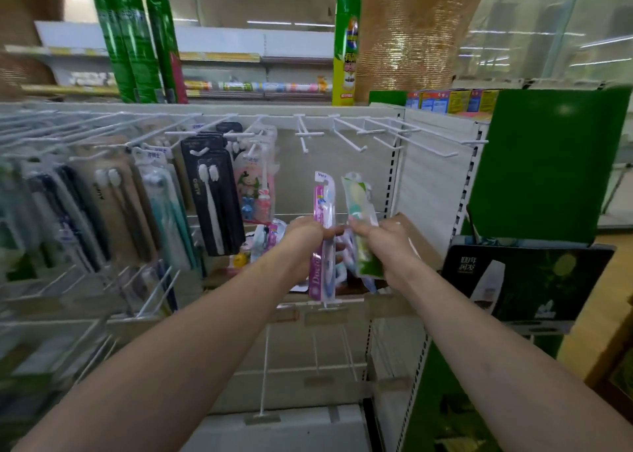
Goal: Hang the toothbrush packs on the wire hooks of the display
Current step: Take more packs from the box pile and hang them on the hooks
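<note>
Item: my left hand [303, 237] is pinching the pink pack [323, 239] upright, my right hand [380, 237] gripping the green pack [359, 211], empty hooks [349, 136] lying straight above both.

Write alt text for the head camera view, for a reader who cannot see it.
A person's left hand grips a pink toothbrush pack and the right hand a green one, both upright before a shop display. Empty white wire hooks jut out above them; to the left, hooks already carry packs, including a black one.
</note>
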Tool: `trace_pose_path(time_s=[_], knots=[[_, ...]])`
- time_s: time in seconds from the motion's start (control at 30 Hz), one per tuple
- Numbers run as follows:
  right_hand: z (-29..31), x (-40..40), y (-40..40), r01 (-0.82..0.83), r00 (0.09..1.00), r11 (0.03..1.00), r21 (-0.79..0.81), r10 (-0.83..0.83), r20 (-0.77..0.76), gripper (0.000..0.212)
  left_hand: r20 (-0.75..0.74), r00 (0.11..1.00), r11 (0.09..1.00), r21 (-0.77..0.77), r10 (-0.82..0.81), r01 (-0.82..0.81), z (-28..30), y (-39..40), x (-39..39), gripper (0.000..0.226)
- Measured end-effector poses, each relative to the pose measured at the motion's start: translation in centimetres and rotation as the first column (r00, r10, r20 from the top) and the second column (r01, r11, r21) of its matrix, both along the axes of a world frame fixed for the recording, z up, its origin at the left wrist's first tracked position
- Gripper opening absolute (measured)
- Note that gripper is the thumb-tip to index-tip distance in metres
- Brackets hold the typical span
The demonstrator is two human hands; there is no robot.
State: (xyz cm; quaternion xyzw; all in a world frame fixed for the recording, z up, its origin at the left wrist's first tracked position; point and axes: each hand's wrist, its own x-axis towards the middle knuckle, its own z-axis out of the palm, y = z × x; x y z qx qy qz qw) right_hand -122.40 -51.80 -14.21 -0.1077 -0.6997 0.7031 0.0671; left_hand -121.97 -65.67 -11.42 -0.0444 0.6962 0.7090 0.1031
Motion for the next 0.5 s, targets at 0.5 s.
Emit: trace_pose_path(time_s=[0.5], knots=[[-0.3,1.2,-11.5,-0.069,0.981,0.998,-0.001,0.068,-0.183,0.015,-0.127,0.978,0.986,0.006,0.165,-0.166,-0.4,-11.7,3.3,0.017]])
